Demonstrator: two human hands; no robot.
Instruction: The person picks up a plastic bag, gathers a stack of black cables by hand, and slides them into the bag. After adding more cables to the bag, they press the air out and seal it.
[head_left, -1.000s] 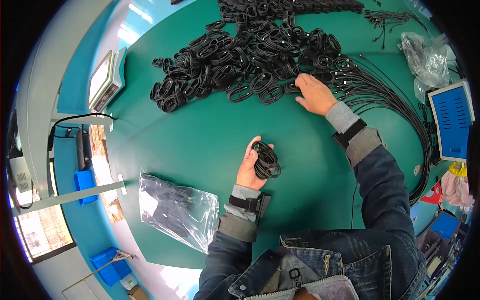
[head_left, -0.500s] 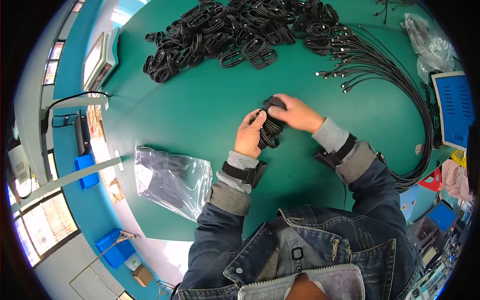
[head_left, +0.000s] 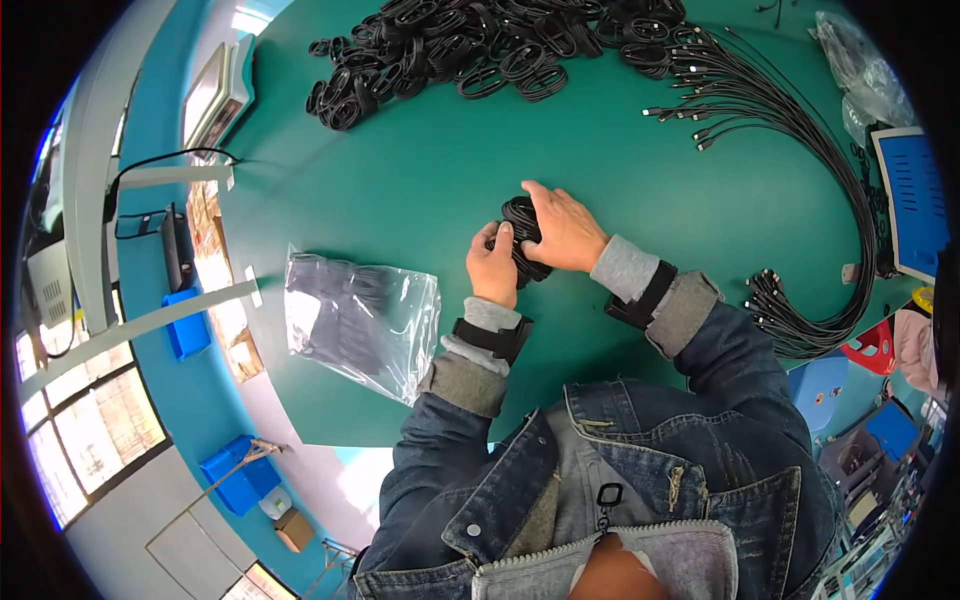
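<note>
Head view: the bare left hand (head_left: 492, 272) and bare right hand (head_left: 568, 232) clasped a bundle of coiled black cables (head_left: 520, 214) over the green tabletop (head_left: 400, 170), with a filled clear plastic bag (head_left: 350, 320) to the left, a curved sheaf of black cables (head_left: 858, 205) to the right and heaped black coils (head_left: 440, 45) beyond.

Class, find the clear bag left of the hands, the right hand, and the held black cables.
Clear bag (head_left: 360, 318), head view: middle of its upper face.
Right hand (head_left: 568, 231), head view: back of the hand.
Held black cables (head_left: 519, 213), head view: upper coils.
</note>
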